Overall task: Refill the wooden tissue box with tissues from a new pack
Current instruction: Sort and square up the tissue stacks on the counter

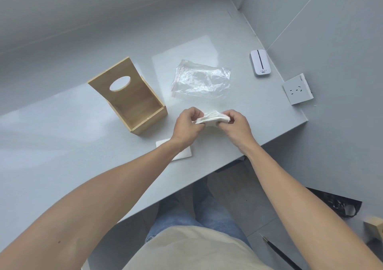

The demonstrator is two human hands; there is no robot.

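Near the grey table's [62, 145] front edge, the left hand [186, 126] and right hand [236, 125] pinch a white tissue stack [213, 118] between them. Beyond lie the open-lidded wooden tissue box [132, 101] and the empty clear plastic bag [201, 79].

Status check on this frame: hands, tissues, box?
Left hand and right hand both shut on tissue stack. Wooden tissue box open, empty. Empty plastic bag behind, nothing blocking.
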